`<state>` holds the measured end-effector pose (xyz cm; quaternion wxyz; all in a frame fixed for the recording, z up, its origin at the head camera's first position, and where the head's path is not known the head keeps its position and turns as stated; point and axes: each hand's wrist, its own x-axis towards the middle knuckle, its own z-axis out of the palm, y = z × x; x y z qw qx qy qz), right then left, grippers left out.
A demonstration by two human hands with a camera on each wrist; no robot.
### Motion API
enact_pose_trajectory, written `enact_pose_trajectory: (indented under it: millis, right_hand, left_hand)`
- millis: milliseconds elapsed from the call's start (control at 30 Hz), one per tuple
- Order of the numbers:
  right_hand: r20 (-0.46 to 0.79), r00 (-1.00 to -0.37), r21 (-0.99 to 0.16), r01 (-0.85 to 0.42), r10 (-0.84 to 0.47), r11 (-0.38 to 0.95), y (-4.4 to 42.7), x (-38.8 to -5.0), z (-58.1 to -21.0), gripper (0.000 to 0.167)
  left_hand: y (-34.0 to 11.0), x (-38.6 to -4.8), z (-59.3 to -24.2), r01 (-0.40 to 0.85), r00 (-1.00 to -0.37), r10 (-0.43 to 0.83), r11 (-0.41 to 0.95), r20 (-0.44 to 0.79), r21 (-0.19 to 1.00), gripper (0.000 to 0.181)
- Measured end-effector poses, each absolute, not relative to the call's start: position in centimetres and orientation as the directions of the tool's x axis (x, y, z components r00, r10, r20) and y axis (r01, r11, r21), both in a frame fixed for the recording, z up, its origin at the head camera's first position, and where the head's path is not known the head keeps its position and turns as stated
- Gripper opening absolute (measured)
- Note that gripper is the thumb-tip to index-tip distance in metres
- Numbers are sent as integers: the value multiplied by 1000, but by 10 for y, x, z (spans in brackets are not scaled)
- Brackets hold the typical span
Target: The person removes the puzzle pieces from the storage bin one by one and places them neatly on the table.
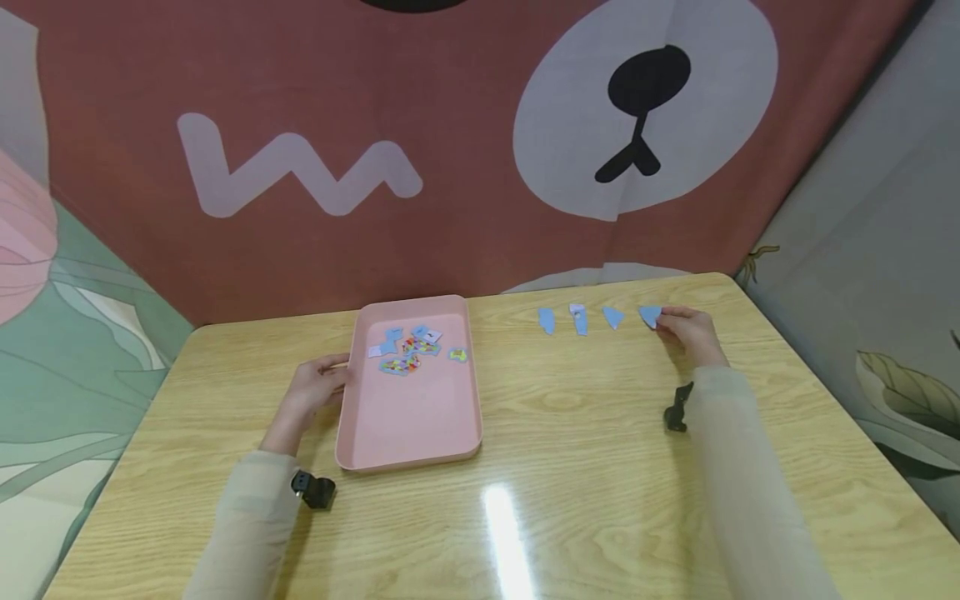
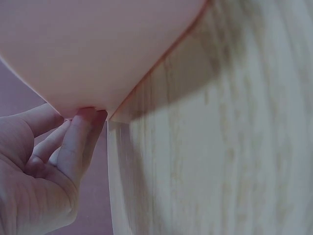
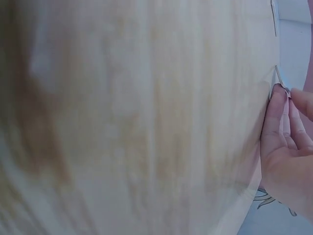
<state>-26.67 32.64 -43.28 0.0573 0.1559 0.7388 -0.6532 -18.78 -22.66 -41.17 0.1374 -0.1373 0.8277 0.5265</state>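
Flat blue card-like puzzle piece [image 1: 649, 316] is at the right end of a short row in the head view, near the far edge of the pale wood-grain surface [image 1: 585, 467]. The person's right hand [image 1: 693, 335] has it by one edge, fingers [image 1: 677, 311] nearly together with just the piece between them, probably so most of its face stays uncovered. Other small blue pieces [image 1: 612, 317] lie to its left, spaced apart, I'd guess so each outline reads on its own. Left hand [image 1: 309, 390] is at the left rim of a shallow pink rectangular tray [image 1: 408, 421], likely to keep it steady. A loose bunch of colourful patterned scraps [image 1: 401, 365] lies in the tray's far half, some overlapping.

Left wrist view: thumb up by the tray's rim, the other fingers bent with their tips against the outer wall, so it looks like a light grip with barely any gap beyond the tray's edge.

Right wrist view: thumb and finger meet on the piece's near edge, seen almost side-on. Fingertip pinch makes sense for something that thin. Can't tell whether the piece is touching the surface or slightly tilted up.
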Motion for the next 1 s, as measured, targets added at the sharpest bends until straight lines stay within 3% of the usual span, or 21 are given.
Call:
enact_pose_trajectory:
  millis: [367, 633, 1000]
  right_hand:
    - [-290, -950, -941, 305, 121, 146, 332, -264, -427, 56]
    - [-274, -945, -923, 311, 180, 227, 330, -264, -418, 54]
    - [-243, -970, -903, 235, 23, 360, 267, -282, -394, 51]
  left_hand:
    - [-226, -188, -410, -369, -926, -77, 398, -371, 840, 51]
    - [-227, -189, -409, -376, -923, -83, 395, -375, 838, 51]
    - [-226, -186, -408, -380, -921, -81, 393, -380, 837, 52]
